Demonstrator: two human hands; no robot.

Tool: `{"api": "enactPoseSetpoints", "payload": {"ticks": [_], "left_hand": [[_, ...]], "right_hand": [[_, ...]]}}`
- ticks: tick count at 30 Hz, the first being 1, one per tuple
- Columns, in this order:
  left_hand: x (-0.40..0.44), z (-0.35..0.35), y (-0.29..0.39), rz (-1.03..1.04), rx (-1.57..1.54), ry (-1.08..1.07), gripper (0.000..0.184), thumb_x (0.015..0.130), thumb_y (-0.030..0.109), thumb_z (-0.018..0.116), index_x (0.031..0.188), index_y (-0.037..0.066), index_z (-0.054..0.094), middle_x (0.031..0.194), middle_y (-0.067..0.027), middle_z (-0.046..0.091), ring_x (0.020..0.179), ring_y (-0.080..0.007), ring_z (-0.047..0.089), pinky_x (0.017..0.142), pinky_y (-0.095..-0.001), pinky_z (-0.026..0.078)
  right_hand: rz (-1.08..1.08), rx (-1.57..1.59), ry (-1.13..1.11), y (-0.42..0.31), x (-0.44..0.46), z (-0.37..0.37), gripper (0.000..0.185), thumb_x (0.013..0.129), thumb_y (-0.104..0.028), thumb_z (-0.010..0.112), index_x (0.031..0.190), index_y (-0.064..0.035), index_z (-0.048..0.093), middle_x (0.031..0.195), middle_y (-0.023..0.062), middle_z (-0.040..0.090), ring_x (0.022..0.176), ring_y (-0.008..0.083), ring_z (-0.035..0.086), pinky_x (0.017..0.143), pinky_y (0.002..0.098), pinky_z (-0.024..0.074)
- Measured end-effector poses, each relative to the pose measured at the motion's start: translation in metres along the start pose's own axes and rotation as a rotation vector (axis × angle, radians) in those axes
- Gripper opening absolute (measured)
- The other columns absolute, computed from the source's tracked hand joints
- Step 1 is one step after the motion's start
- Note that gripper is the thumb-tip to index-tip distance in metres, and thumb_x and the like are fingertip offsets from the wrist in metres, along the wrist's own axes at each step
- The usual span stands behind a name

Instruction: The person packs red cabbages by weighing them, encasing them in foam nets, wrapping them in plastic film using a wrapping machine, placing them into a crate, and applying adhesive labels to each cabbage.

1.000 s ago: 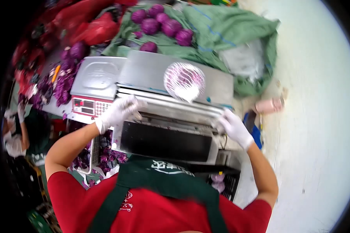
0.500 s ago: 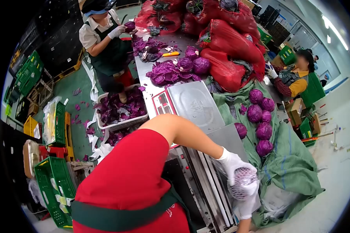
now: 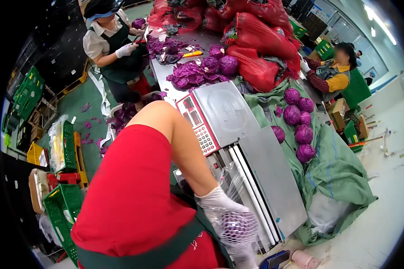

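A red cabbage in a white foam net (image 3: 239,227) is held between my two gloved hands, low in the view beside the wrapping machine's rollers. My left hand (image 3: 222,204) closes over its upper side. From below, my right hand (image 3: 242,253) grips it, with the fingers partly hidden. Clear plastic film (image 3: 233,179) stretches from the wrapping machine (image 3: 271,179) down to the cabbage and lies over my left glove.
A scale (image 3: 224,114) adjoins the machine. Bare red cabbages (image 3: 292,114) lie on green sacking (image 3: 341,168) at right. Red net sacks (image 3: 260,42), trimmed leaves (image 3: 188,76) and a yellow-handled knife (image 3: 192,54) are farther back. Co-workers stand at left (image 3: 114,49) and right (image 3: 336,71).
Both my hands have brought the netted cabbage left and down, from the machine's far side to its near side. Film now trails from the rollers. The left co-worker's near hand has lowered.
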State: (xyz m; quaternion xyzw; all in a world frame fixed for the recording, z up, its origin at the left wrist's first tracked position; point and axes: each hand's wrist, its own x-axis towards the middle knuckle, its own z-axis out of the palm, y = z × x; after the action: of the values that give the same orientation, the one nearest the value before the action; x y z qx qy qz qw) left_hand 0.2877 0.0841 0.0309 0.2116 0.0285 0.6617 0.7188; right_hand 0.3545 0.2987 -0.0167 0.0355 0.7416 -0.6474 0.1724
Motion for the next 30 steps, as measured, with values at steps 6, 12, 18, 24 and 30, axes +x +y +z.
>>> {"api": "enactPoseSetpoints", "payload": {"ticks": [6, 12, 18, 24, 30], "left_hand": [[-0.021, -0.041, -0.068, -0.044, -0.175, 0.283, 0.065, 0.09, 0.056, 0.05, 0.135, 0.009, 0.046, 0.127, -0.0143, 0.057, 0.114, -0.0276, 0.058, 0.094, -0.0407, 0.049], [-0.082, 0.026, -0.104, 0.009, 1.5, 1.266, 0.028, 0.088, 0.03, 0.065, 0.097, 0.003, 0.068, 0.095, -0.0093, 0.068, 0.09, -0.0279, 0.065, 0.082, -0.0315, 0.051], [-0.083, 0.023, -0.128, 0.47, 1.038, 1.486, 0.025, 0.097, 0.02, 0.051, 0.083, 0.003, 0.063, 0.073, -0.0039, 0.061, 0.068, -0.0135, 0.059, 0.068, -0.0274, 0.048], [-0.061, 0.035, -0.117, 0.69, 0.281, 1.486, 0.031, 0.099, 0.037, 0.047, 0.084, 0.011, 0.055, 0.061, 0.0068, 0.039, 0.05, -0.0048, 0.032, 0.046, -0.0215, 0.027], [-0.103, -0.054, -0.209, -0.055, 0.415, 1.708, 0.036, 0.098, 0.031, 0.044, 0.095, 0.003, 0.065, 0.078, -0.0046, 0.062, 0.07, -0.0139, 0.056, 0.065, -0.0303, 0.046]], "right_hand": [[0.182, 0.267, -0.014, 0.012, -0.042, 0.033, 0.041, 0.089, -0.006, 0.051, 0.128, 0.0057, 0.046, 0.117, 0.0165, 0.059, 0.108, 0.0259, 0.058, 0.095, 0.0352, 0.0454], [0.336, 0.367, 0.026, 0.017, -0.1, 0.009, 0.038, 0.092, -0.01, 0.051, 0.127, 0.0059, 0.047, 0.116, 0.0167, 0.059, 0.108, 0.0264, 0.058, 0.094, 0.0356, 0.0452], [0.059, -0.47, 0.196, 0.056, -0.155, 0.005, 0.033, 0.1, -0.022, 0.039, 0.104, 0.0032, 0.061, 0.096, 0.0117, 0.065, 0.09, 0.0209, 0.062, 0.081, 0.0325, 0.0488], [0.297, 0.515, 0.528, 0.033, -0.159, -0.006, 0.041, 0.102, -0.029, 0.038, 0.079, -0.0016, 0.059, 0.055, -0.0019, 0.045, 0.046, 0.0067, 0.039, 0.048, 0.0225, 0.0336], [0.284, 0.029, 0.25, 0.137, -0.161, 0.026, 0.025, 0.094, -0.025, 0.054, 0.084, -0.0039, 0.063, 0.065, 0.0003, 0.056, 0.053, 0.0093, 0.047, 0.049, 0.0249, 0.0366]]}}
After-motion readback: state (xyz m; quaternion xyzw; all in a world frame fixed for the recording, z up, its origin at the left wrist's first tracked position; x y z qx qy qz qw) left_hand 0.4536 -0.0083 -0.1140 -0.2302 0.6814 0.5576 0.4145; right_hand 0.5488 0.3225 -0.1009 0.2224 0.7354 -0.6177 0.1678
